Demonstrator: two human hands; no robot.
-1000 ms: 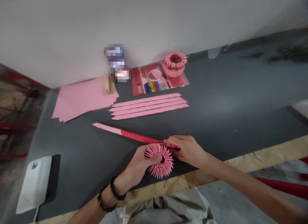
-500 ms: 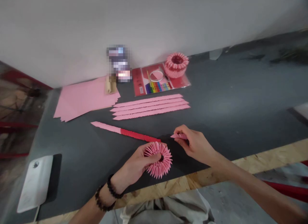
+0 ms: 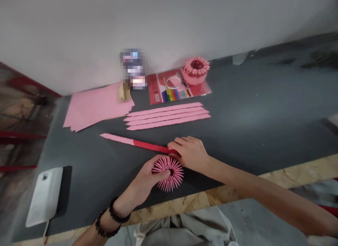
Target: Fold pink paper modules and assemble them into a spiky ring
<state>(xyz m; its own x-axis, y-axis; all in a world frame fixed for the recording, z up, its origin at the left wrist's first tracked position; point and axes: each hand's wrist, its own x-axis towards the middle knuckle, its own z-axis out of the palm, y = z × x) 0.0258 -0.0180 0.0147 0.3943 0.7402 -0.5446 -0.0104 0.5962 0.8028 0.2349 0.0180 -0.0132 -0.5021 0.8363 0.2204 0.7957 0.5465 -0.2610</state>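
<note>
My left hand (image 3: pixel 148 177) grips a round pleated pink paper piece (image 3: pixel 173 182), thumb pressed at its centre hole. Just above it, my right hand (image 3: pixel 191 152) is closed at the right end of a strip of folded paper, pink on the left and red (image 3: pixel 150 146) on the right. A bit of pink shows by its fingertips; the rest of what it holds is hidden. Several pink folded strips (image 3: pixel 169 115) lie side by side beyond the hands.
Pink paper sheets (image 3: pixel 97 105) lie back left, with a small beige item on them. A pleated pink ring stack (image 3: pixel 195 71) stands on a red packet (image 3: pixel 155 89). A white device (image 3: pixel 44 196) with a cable lies front left.
My right hand has moved left with the small pink piece, to the red end of the strip. My left hand and the round piece have shifted slightly left.
</note>
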